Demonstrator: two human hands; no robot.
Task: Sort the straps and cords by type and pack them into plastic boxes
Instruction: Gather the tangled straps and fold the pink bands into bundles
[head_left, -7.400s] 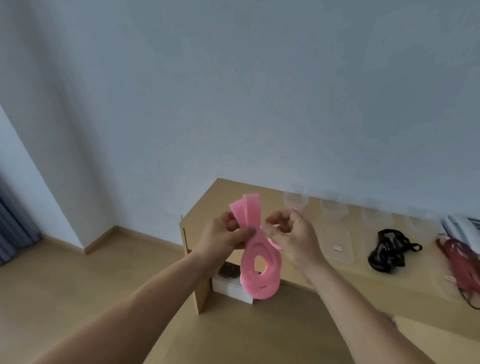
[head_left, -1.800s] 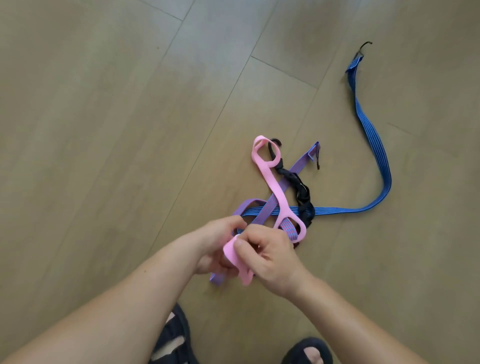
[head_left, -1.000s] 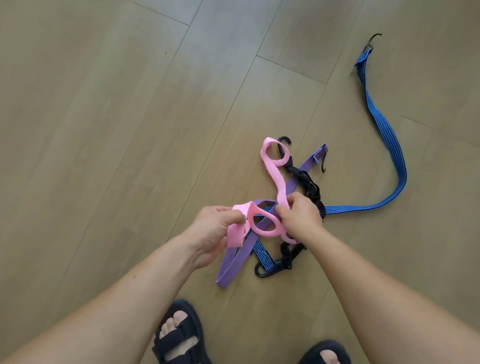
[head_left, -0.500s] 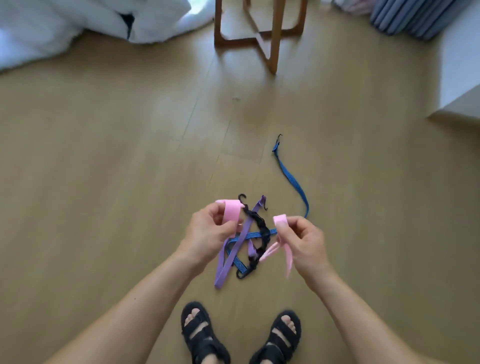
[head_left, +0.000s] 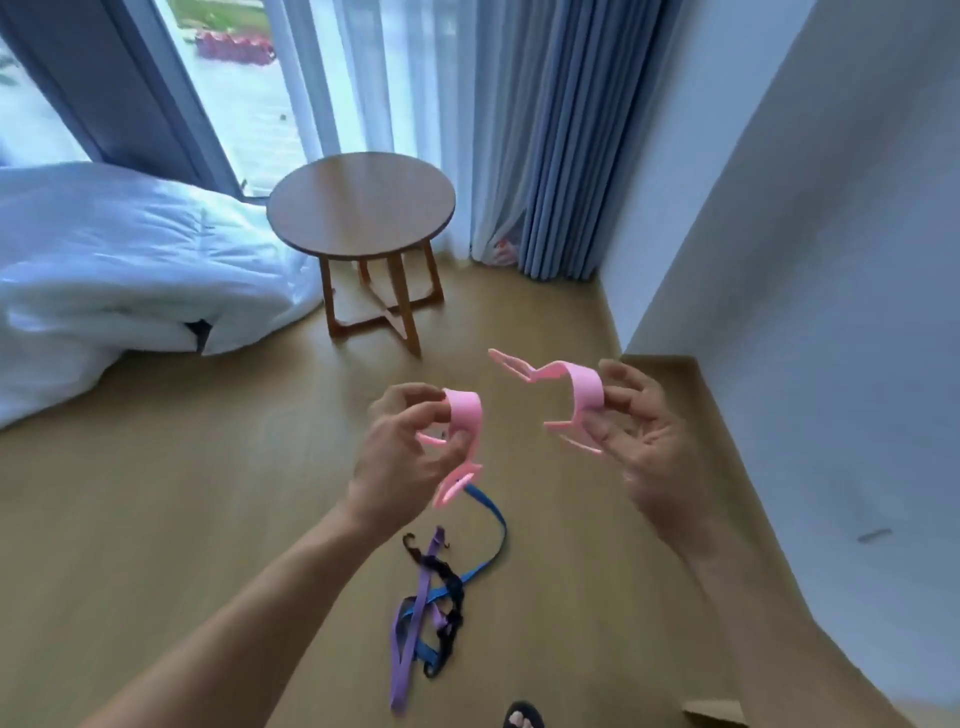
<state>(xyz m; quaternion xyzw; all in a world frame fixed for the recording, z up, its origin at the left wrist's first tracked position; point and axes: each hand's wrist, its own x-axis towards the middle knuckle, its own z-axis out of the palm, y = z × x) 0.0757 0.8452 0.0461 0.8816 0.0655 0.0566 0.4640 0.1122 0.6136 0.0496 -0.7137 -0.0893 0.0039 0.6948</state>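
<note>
The left hand (head_left: 410, 452) and right hand (head_left: 647, 447) pinch curled ends of a pink strap (head_left: 584, 389), which the right's loose hold could drop onto the tangle (head_left: 422, 597) below.

A flat pink strap (head_left: 466, 418) curled, pinched in the left hand (head_left: 402, 460), and a second pink piece (head_left: 586, 391) arched from the right hand (head_left: 647, 441) (any join between them was unclear). On the floor (head_left: 208, 519) below, a purple strap (head_left: 401, 670), blue strap (head_left: 498, 525) and black cord (head_left: 453, 584) lay tangled.
</note>
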